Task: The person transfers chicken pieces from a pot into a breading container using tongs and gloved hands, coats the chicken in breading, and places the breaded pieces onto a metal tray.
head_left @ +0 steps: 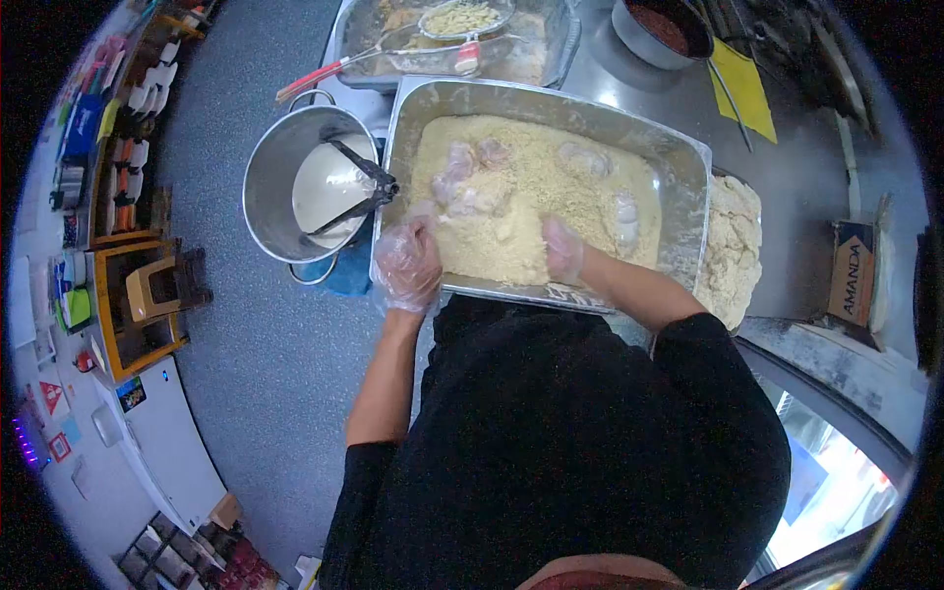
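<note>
A deep metal pan [536,98] holds pale yellow crumbs [506,241], with several pieces of raw chicken [462,182] partly coated in them. Both hands wear clear plastic gloves. At the pan's front left corner is my left hand [408,258], its fingers curled in; whether anything is inside them is hidden. My right hand [562,251] reaches over the front rim and presses into the crumbs, its fingertips buried. Left of the pan stands a metal pot [264,187] of white liquid [320,192], with black tongs [354,197] resting in it.
Behind the pan sits a clear tub [560,49] with a sieve [462,18] and a red-handled utensil [329,74]. A round pan [644,49] of dark red-brown contents stands back right, beside a yellow sheet [742,93]. Pale crumbly material [733,246] lies at the right.
</note>
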`<act>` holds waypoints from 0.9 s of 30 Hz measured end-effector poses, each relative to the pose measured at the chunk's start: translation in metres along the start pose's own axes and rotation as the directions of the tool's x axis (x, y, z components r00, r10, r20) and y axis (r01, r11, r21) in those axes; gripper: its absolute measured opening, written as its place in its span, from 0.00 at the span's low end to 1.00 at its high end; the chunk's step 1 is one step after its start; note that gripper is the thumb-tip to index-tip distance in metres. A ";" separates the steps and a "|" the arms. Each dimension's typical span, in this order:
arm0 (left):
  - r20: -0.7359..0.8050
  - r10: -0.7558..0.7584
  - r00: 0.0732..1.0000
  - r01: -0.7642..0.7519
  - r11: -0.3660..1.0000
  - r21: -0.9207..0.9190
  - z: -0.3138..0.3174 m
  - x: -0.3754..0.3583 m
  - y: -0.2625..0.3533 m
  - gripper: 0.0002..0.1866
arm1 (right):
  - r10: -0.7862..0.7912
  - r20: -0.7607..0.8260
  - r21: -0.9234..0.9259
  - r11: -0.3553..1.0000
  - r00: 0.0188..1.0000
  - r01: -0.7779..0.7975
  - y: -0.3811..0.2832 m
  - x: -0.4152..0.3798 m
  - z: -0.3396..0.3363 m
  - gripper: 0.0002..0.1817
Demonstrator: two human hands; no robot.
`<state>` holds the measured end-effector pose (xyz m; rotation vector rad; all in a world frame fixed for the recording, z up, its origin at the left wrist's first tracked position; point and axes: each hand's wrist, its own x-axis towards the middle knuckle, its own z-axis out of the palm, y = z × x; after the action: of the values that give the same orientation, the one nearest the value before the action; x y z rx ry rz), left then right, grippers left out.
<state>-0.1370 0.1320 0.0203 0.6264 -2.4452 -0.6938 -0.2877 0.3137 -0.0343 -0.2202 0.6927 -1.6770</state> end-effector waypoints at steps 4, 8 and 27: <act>-0.074 0.014 0.997 -0.013 1.000 0.013 -0.001 0.000 -0.002 0.04 | 0.255 -0.092 0.396 0.896 0.963 -0.199 -0.032 -0.031 -0.014 0.23; -0.112 0.040 0.993 -0.048 0.997 -0.066 0.001 0.003 -0.005 0.04 | -0.242 -0.042 -0.859 0.504 0.969 0.089 -0.025 -0.033 -0.028 0.24; -0.059 0.117 0.991 -0.125 0.981 -0.146 -0.005 -0.001 -0.008 0.08 | -0.043 0.303 -0.949 -0.102 0.952 0.298 0.047 0.021 -0.059 0.10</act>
<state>-0.1312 0.1247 0.0186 0.4278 -2.3369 -0.7927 -0.2840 0.3092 -0.1125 -1.6490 1.7937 -0.8984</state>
